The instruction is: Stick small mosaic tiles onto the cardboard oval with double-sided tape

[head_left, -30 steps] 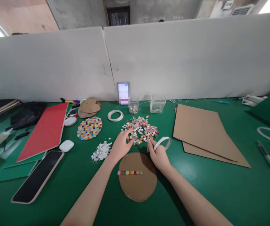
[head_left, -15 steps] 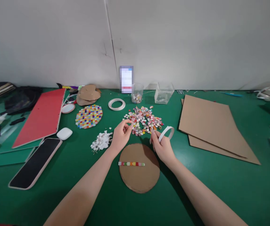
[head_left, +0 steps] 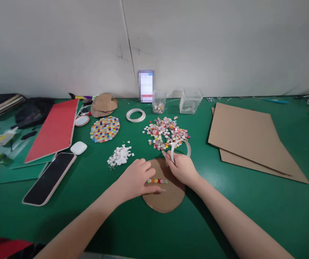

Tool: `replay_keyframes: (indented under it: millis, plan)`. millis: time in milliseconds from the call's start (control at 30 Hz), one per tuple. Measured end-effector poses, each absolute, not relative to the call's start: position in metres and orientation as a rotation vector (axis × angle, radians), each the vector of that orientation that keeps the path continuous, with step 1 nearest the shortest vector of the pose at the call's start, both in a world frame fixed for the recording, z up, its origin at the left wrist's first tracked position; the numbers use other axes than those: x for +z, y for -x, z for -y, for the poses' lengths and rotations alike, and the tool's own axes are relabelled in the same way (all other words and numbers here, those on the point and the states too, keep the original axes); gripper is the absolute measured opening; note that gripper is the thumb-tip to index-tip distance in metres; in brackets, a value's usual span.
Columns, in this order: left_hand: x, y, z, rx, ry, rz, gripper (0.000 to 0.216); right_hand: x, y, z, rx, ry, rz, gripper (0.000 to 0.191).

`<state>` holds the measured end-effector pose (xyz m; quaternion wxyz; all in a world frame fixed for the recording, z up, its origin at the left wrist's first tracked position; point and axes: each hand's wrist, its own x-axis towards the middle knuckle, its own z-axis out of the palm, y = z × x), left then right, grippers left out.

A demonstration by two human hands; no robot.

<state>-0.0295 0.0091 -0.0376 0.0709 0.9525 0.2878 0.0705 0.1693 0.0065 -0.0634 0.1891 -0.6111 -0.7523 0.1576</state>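
A round cardboard disc (head_left: 162, 201) lies on the green table in front of me, with a row of small coloured mosaic tiles (head_left: 158, 181) across it. My left hand (head_left: 136, 180) is over the disc's left side, thumb stretched out below the row and fingers bent above it, covering the row's left end. The hand is open, thumb and fingers apart. My right hand (head_left: 182, 167) is closed on a roll of white tape (head_left: 189, 146), at the disc's upper right edge. Beyond it spreads a heap of loose tiles (head_left: 161, 131).
White scraps (head_left: 119, 156) lie left of the disc. Behind are a tile-covered disc (head_left: 105, 129), another tape roll (head_left: 135, 115), a cup of tiles (head_left: 159, 107) and a clear box (head_left: 190, 100). Cardboard sheets (head_left: 243, 133) lie right; a phone (head_left: 49, 180) and red board (head_left: 54, 133) left.
My left hand has come back from the tile heap to the row on the disc, its thumb now stretched out. My right hand, still with the tape roll, has drawn slightly nearer the disc.
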Motion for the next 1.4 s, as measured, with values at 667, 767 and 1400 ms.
replay_keyframes:
  millis: [667,767,1400]
  plan:
    - [-0.044,0.016,-0.037,0.129,-3.076,-0.065,0.026,-0.073,-0.154,-0.002,0.146,1.722,2.207,0.03]
    - [-0.044,0.016,-0.036,0.171,-3.079,-0.062,0.031,-0.073,-0.153,-0.002,0.201,1.692,2.172,0.03]
    - [-0.026,-0.016,-0.132,0.197,-2.422,-1.044,0.017,-0.065,-0.172,-0.009,0.404,1.628,1.689,0.037]
